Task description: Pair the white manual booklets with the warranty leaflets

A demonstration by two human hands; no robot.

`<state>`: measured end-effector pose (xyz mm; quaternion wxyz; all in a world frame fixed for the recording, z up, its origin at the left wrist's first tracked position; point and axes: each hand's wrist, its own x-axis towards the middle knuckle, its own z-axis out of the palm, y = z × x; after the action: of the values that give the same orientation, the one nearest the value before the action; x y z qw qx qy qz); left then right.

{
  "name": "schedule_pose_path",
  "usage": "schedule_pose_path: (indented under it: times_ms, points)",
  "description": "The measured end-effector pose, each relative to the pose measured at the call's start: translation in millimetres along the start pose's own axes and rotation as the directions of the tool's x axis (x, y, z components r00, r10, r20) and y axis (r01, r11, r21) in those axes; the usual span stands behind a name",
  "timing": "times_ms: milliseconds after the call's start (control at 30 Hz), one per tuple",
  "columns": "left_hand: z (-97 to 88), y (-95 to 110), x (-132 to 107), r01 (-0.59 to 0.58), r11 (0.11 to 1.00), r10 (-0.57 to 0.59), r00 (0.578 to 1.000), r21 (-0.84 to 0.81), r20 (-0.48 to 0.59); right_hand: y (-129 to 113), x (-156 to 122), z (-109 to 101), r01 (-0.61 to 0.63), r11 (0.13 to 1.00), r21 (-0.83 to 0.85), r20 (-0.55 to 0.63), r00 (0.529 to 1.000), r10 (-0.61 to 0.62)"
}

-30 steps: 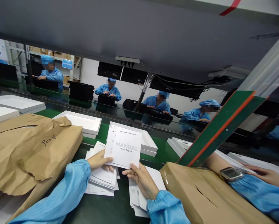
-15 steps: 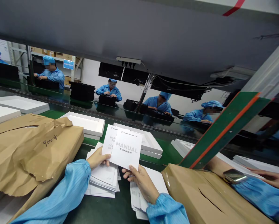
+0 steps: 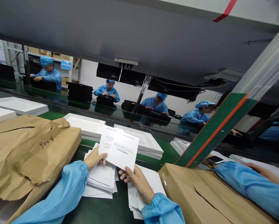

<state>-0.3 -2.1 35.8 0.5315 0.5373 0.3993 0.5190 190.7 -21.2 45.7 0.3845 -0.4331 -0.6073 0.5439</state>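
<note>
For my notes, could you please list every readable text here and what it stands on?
"MANUAL": front leaflet
"HYTAB": front leaflet
"WARRA… POLI…": rear leaflet, partly covered
"PÓLI… GARA…": rear leaflet, partly covered
"900", then an unclear mark: brown paper package, handwritten
Too small or blurred: both leaflets' top lines, print on left stack and right stack, blue sign.

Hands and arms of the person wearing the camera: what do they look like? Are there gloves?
No gloves: the left hand and right hand are bare. The left sleeve and right sleeve are light blue, loose and wrinkly, gathered at the wrists.
</note>
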Motion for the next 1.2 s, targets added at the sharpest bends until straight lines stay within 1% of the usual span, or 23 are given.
schedule_pose_path:
  times_ms: [133,233,400,600,833,1033,1200]
  points:
    - [0.2,1.6,-1.3,0.010,1.000,-0.009,0.999,-0.019,0.035,1.8,0.6,-0.1,0.013,1.000,-0.007,-0.004,1.000,-0.013]
    - [0.1,2.0,-2.5,-0.014,0.999,0.016,0.999,-0.034,0.042,3.2,0.5,0.3,0.030,1.000,-0.004,-0.008,1.000,-0.030]
    - [0.2,3.1,-4.3,-0.032,0.999,0.032,0.997,-0.008,0.073,3.3,-0.6,2.0,0.067,0.998,-0.009,0.001,0.998,-0.067]
    - [1.5,3.0,-5.2,-0.010,1.000,0.009,0.999,0.027,0.036,3.7,-1.5,3.4,0.076,0.997,-0.008,-0.007,0.997,-0.076]
    - [-1.3,-4.2,-2.4,-0.012,0.996,0.011,1.000,0.089,0.003,6.8,-0.6,3.5,0.096,0.995,0.002,0.046,0.994,-0.096]
    - [-2.0,-1.6,-1.9,0.029,0.994,-0.032,0.999,0.103,0.028,8.1,-0.3,4.0,0.105,0.994,-0.008,0.059,0.993,-0.104]
    - [-2.3,-5.6,0.0,0.005,0.996,-0.004,1.000,0.088,-0.011,8.8,-0.3,4.1,0.102,0.995,-0.014,0.060,0.993,-0.101]
